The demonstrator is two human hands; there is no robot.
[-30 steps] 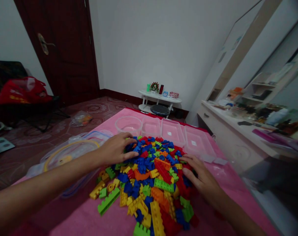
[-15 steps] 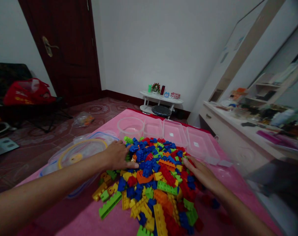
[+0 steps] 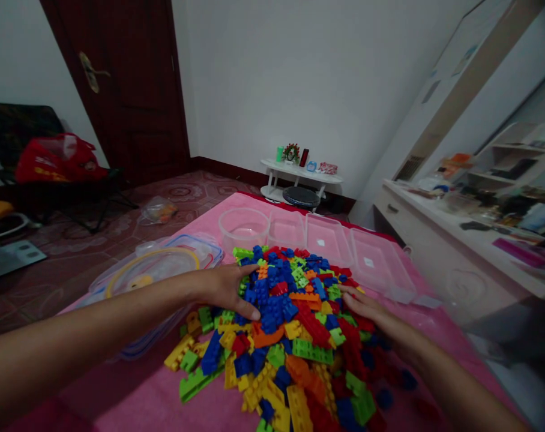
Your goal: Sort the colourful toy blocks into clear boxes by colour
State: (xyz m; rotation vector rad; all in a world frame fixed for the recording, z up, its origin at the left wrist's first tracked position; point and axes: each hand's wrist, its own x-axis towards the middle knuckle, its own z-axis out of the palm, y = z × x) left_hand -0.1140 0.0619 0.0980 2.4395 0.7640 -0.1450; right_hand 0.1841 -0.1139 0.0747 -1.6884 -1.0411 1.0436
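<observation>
A clear lidded container lies at the left of the pink surface. The left hand, fingers loosely spread, cups the left flank of the brick pile heaped mid-surface. The right hand, fingers flat and together, presses the right flank. This looks like gathering from both sides, and any lift would need a firm squeeze. Clear tubs stand behind.

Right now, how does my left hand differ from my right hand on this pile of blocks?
The left hand presses the left flank of the block pile, cupped on edge, thumb on blue blocks; the right hand lies flatter on the right flank, among red blocks. Both are open and touch the pile, gripping nothing.
</observation>
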